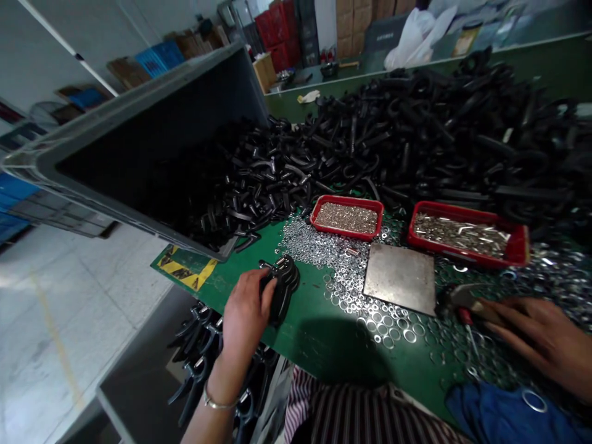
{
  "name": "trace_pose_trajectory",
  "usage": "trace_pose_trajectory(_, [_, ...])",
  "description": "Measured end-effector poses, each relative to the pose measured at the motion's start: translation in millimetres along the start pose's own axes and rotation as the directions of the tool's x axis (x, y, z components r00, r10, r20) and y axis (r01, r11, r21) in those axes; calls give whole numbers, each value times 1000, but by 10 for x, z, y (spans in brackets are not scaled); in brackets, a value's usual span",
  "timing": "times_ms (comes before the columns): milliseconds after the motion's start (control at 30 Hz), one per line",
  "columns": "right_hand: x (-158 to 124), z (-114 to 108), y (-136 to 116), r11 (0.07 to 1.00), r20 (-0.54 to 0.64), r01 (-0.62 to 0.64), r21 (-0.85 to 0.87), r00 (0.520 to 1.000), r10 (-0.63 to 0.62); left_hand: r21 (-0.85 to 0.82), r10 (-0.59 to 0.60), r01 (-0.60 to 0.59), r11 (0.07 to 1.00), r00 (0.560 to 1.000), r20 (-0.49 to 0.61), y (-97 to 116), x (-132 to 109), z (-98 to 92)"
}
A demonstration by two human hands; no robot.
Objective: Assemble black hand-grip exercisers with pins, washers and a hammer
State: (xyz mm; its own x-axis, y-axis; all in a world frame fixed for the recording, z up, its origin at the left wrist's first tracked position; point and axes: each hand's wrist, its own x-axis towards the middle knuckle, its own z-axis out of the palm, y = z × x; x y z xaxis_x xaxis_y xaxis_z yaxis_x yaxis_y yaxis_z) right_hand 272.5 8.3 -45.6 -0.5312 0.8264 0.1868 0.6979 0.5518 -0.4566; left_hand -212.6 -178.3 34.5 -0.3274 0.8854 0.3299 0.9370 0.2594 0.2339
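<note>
My left hand (pixel 245 311) is closed around a bunch of black curved clamp pieces (pixel 283 287) with metal bolts, resting on the green table (pixel 324 333) near its left edge. My right hand (pixel 541 336) lies flat with fingers stretched out on the table at the right, its fingertips by a red-handled tool (pixel 465 305) among loose metal washers (pixel 370 308). A square steel plate (pixel 400 277) lies between the hands.
A huge heap of black clamp pieces (pixel 416 135) fills the back of the table. Two red trays (pixel 348 217) (pixel 467 233) hold small metal parts. A tilted grey crate (pixel 152 142) spills pieces at left. A bin (pixel 152 382) below holds assembled clamps. Blue cloth (pixel 499 416) lies at front right.
</note>
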Motion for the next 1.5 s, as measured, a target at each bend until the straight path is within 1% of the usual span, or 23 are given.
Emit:
trace_pose_trajectory(33, [74, -25, -107, 999, 17, 46, 0, 999, -46, -80, 37, -39, 996, 999, -14, 152, 41, 88])
trace_pose_trajectory(100, [286, -25, -405, 995, 24, 95, 22, 995, -95, -165, 100, -90, 982, 994, 51, 432, 117, 327])
trace_pose_trajectory(133, [429, 14, -588, 991, 36, 112, 67, 993, -115, -149, 104, -88, 985, 989, 102, 543, 147, 469])
trace_pose_trajectory(200, [775, 180, -975, 974, 149, 138, 183, 975, -166, -49, 41, -34, 998, 985, 167, 688, 195, 754])
trace_pose_trajectory(233, [961, 303, -1156, 961, 186, 173, 218, 959, -215, 9, -3, 1, 1000, 984, 177, 724, 214, 879])
trace_pose_trajectory(300, [1307, 590, -1454, 946, 174, 224, 234, 948, -268, 101, -75, 58, 993, 982, 174, 740, 250, 1065])
trace_pose_trajectory(367, [1559, 874, -1645, 968, 129, 188, 167, 969, -210, 150, -98, 72, 986, 980, 176, 720, 278, 1165])
trace_pose_trajectory(433, [1693, 1086, -1740, 987, 97, 132, 94, 985, -141, 164, -95, 65, 984, 979, 181, 698, 299, 1206])
trace_pose_trajectory(500, [1735, 1188, -1761, 993, 86, 108, 57, 990, -113, 152, -93, 65, 986, 979, 182, 687, 317, 1225])
trace_pose_trajectory(567, [1725, 1183, -1728, 992, 68, 97, 85, 992, -103, 130, -106, 83, 988, 979, 177, 677, 338, 1243])
trace_pose_trajectory(667, [1641, 1047, -1608, 948, 19, 37, 317, 999, -45, 73, -109, 97, 993, 979, 173, 641, 365, 1260])
trace_pose_trajectory(733, [1531, 921, -1501, 826, 65, -64, 560, 997, 33, -17, -89, 93, 996, 984, 155, 610, 371, 1248])
trace_pose_trajectory(800, [1381, 798, -1399, 646, 193, -209, 734, 976, 96, -181, -94, 112, 977, 990, 105, 610, 372, 1221])
trace_pose_trajectory(867, [1220, 694, -1318, 471, 316, -332, 817, 942, 115, -402, -138, 160, 902, 987, 83, 689, 385, 1195])
trace_pose_trajectory(900, [1147, 652, -1286, 400, 353, -370, 838, 928, 119, -513, -155, 188, 838, 982, 106, 768, 401, 1188])
trace_pose_trajectory(967, [1030, 588, -1233, 290, 393, -414, 863, 910, 129, -703, -129, 255, 663, 965, 228, 1000, 452, 1191])
trace_pose_trajectory(1000, [989, 564, -1208, 254, 400, -422, 870, 907, 133, -772, -84, 300, 561, 948, 308, 1140, 486, 1202])
trace_pose_trajectory(1067, [934, 528, -1149, 231, 392, -416, 879, 909, 143, -838, 25, 405, 366, 896, 444, 1423, 555, 1233])
trace_pose_trajectory(1133, [903, 498, -1079, 243, 368, -395, 886, 918, 150, -843, 118, 481, 241, 847, 518, 1657, 604, 1266])
trace_pose_trajectory(1200, [882, 472, -1008, 234, 358, -386, 892, 921, 154, -834, 178, 515, 197, 818, 547, 1810, 624, 1287])
trace_pose_trajectory(1267, [868, 452, -950, 191, 379, -401, 896, 915, 142, -826, 213, 534, 182, 799, 563, 1891, 623, 1293])
trace_pose_trajectory(1367, [863, 443, -893, 87, 420, -431, 898, 900, 117, -812, 236, 560, 165, 777, 584, 1945, 610, 1281])
trace_pose_trajectory(1500, [871, 432, -846, -60, 482, -478, 876, 870, 103, -815, 268, 561, 146, 770, 579, 1978, 595, 1243])
